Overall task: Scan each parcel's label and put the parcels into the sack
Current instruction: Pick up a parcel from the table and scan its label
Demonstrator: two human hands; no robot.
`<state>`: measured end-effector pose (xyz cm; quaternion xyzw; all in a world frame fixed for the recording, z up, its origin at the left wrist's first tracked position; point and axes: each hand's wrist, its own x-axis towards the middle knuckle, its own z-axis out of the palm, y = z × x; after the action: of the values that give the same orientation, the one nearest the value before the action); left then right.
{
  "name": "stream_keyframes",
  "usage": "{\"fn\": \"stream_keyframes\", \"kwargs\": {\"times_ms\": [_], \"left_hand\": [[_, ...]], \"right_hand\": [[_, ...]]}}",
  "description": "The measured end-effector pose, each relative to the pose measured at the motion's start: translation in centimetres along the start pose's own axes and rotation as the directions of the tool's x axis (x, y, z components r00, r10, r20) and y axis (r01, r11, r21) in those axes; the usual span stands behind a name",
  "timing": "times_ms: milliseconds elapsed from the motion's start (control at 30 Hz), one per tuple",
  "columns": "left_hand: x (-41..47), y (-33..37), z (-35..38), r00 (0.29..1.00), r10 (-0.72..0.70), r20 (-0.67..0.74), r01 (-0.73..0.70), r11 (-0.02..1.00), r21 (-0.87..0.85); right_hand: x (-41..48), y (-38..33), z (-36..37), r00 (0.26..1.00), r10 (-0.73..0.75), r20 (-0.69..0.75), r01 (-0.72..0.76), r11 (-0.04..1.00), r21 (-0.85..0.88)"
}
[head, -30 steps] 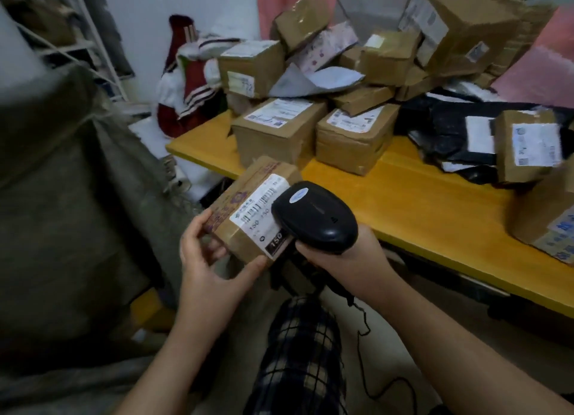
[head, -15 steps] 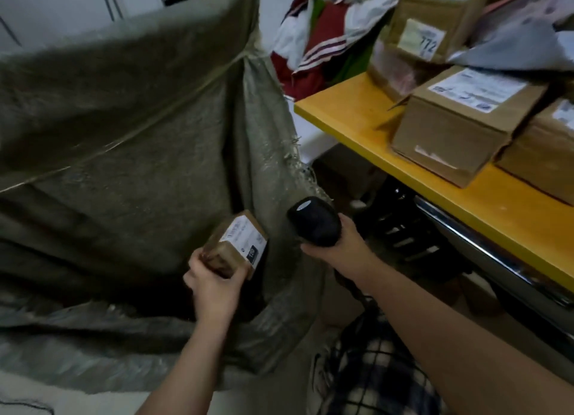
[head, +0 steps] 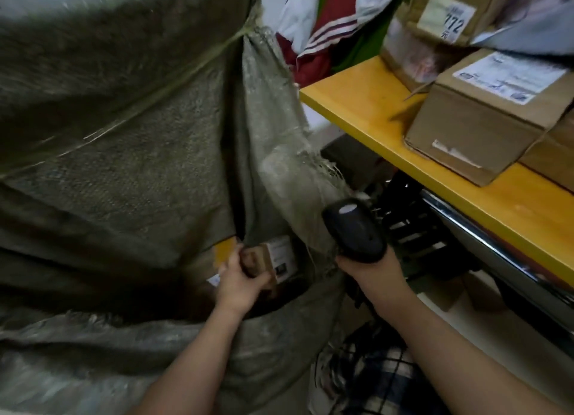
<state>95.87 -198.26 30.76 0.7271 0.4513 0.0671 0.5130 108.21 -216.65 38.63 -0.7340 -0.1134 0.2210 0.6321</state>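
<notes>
**Desk:** What has moved since the earlier frame?

**Field:** We see that the left hand (head: 239,278) has sunk from in front of the sack (head: 124,166) into its dark mouth, taking the small brown parcel (head: 267,261) with it. The right hand (head: 369,271) has barely shifted.

**Desk:** Take us through it, biggest first.

**Field:** The grey-green woven sack fills the left of our view, its frayed lip hanging open. Right of it runs the yellow table (head: 372,104). Near the table's left end, back from the near edge, stands a carton (head: 466,135) with a white label on top. A second carton (head: 450,14) sits behind it towards the far edge. Red-and-white striped clothing (head: 329,20) lies beyond the table's left corner. The left hand is clamped round the parcel, which is just inside the sack's opening and well clear of the table. The right hand is wrapped round a black scanner (head: 354,231), held beside the sack's lip and below the table's near edge.

**Desk:** How far along are we?

**Field:** We judge this parcel scanned and about to be dropped, though it is not yet let go. At least two cartons wait on the table, so much remains.

**Desk:** Any writing?

**Field:** Only "772" on the second carton's label. We cannot read the other labels, which are blurred.
</notes>
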Motion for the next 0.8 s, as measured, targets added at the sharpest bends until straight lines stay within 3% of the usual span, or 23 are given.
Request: {"fn": "stream_keyframes", "kwargs": {"times_ms": [67,133,400,567,667,800], "left_hand": [[0.2,0.9,-1.2,0.995,0.005,-0.097,0.005,0.995,0.1],[0.0,2.4,-2.0,0.994,0.031,-0.107,-0.008,0.978,0.21],[-2.6,6.6,-1.2,0.986,0.157,0.059,-0.164,0.821,0.546],[-3.7,8.3,-0.4,0.972,0.212,0.102,-0.224,0.695,0.684],[-5.0,10.4,0.1,0.919,0.385,0.083,-0.34,0.669,0.66],[-8.1,14.0,0.8,0.764,0.644,0.037,-0.565,0.64,0.521]], "right_hand": [[-1.2,-2.4,-0.8,0.995,-0.089,-0.053,0.097,0.981,0.169],[-1.7,-4.5,-1.6,0.978,-0.149,-0.147,0.179,0.961,0.213],[-3.4,-7.0,-5.3,0.942,-0.233,-0.244,0.237,0.971,-0.013],[-3.3,-6.3,-7.0,0.95,-0.18,-0.256,0.16,0.982,-0.098],[-3.3,-5.6,-7.6,0.946,-0.179,-0.269,0.145,0.979,-0.142],[-4.5,-5.0,-7.8,0.957,-0.211,-0.201,0.177,0.968,-0.176]]}}
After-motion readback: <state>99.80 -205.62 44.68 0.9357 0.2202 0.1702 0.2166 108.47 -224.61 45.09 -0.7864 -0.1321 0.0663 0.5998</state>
